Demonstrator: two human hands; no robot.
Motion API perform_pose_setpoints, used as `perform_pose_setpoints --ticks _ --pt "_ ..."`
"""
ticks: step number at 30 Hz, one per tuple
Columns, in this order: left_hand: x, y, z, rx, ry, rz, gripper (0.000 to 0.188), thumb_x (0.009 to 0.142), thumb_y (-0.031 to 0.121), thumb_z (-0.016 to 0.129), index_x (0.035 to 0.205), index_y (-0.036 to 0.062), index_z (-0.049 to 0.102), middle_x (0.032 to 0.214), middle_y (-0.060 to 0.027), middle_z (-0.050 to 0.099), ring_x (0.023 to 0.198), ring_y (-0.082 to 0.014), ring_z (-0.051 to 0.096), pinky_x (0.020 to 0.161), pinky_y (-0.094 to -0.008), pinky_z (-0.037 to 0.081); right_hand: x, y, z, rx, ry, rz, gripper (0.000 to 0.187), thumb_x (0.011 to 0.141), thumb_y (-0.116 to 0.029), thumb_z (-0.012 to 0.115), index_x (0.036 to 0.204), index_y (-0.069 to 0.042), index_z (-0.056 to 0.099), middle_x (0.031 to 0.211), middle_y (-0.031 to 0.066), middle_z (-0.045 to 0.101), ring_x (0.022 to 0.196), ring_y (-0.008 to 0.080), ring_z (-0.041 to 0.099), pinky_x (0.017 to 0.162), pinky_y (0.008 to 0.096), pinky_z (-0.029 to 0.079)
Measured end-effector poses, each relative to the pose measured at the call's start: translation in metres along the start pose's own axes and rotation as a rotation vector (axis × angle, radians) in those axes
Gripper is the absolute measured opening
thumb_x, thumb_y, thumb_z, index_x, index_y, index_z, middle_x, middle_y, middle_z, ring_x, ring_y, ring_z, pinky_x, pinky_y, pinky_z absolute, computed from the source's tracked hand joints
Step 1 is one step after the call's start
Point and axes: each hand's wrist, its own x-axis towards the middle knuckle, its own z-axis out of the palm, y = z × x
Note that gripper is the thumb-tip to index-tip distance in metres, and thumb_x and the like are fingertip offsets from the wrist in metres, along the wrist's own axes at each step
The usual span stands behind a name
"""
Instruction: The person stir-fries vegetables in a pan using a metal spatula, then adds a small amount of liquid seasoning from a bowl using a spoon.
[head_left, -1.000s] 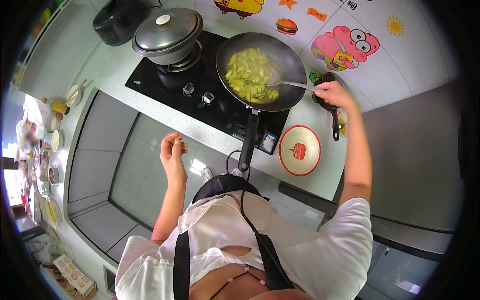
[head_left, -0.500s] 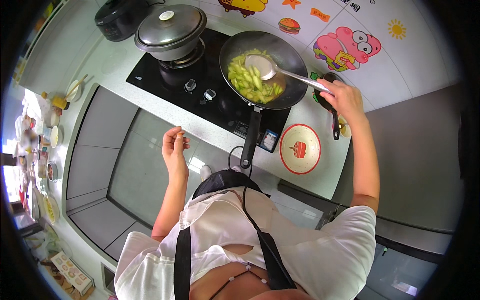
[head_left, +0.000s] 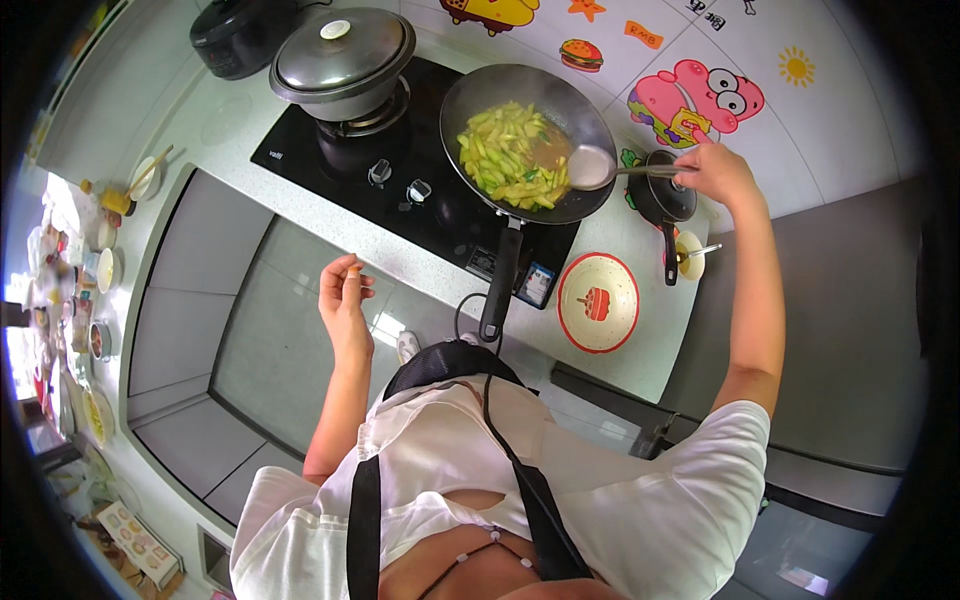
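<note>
My right hand (head_left: 722,178) is closed around the handle of a metal wok spatula (head_left: 592,168). Its broad head rests at the right side of a dark wok (head_left: 580,100), next to chopped light-green vegetables (head_left: 505,150) in a little brownish liquid. The vegetables lie mostly at the left and near side of the wok. The wok sits on a black gas hob (head_left: 330,185), its long black handle toward me. My left hand (head_left: 345,312) hangs empty in front of the counter edge, fingers loosely curled and apart, touching nothing.
A red-rimmed bowl (head_left: 600,325) stands right of the wok handle. Beyond it are a small lidded black pan (head_left: 665,195) and a cup with a spoon (head_left: 691,262). A lidded pot (head_left: 345,65) occupies the left burner; a black cooker (head_left: 235,45) stands behind. Various dishes (head_left: 97,415) crowd the left counter.
My right hand has moved to the right, drawing the spatula from the middle of the vegetables to the wok's right side. The vegetables have spread and shifted left. My left hand has barely moved.
</note>
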Motion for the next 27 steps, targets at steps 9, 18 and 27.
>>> perform_pose_setpoints --ticks 9,18,27 --pt "-0.001 0.003 -0.006 -0.006 0.035 0.006 0.014 0.085 0.008 0.049 0.098 0.0043 0.053 0.090 -0.0026 0.054 0.072 -0.0090 0.051 0.063 -0.0213 0.041 0.007 -0.021 0.034 0.793 -0.442 0.097 0.023 0.077 -0.016 0.062 0.096 -0.004 0.064 0.061 -0.0019 0.055 0.050 0.0048 0.044 0.046 0.0206 0.037" --pt "-0.001 0.010 -0.011 -0.011 0.066 0.018 0.015 0.085 0.008 0.049 0.100 0.0040 0.053 0.090 -0.0033 0.054 0.072 -0.0093 0.051 0.063 -0.0215 0.041 0.017 -0.065 -0.001 0.581 -0.154 0.077 0.028 0.075 -0.017 0.064 0.100 -0.005 0.063 0.067 0.0034 0.060 0.055 0.0100 0.053 0.055 0.0260 0.043" --pt "-0.002 0.007 -0.016 -0.018 0.066 0.042 0.016 0.085 0.009 0.049 0.100 0.0043 0.053 0.090 -0.0033 0.054 0.072 -0.0092 0.051 0.063 -0.0211 0.041 0.023 -0.075 -0.011 0.520 -0.003 0.049 0.032 0.074 -0.024 0.064 0.102 -0.007 0.063 0.070 0.0070 0.062 0.059 0.0137 0.057 0.060 0.0286 0.045"
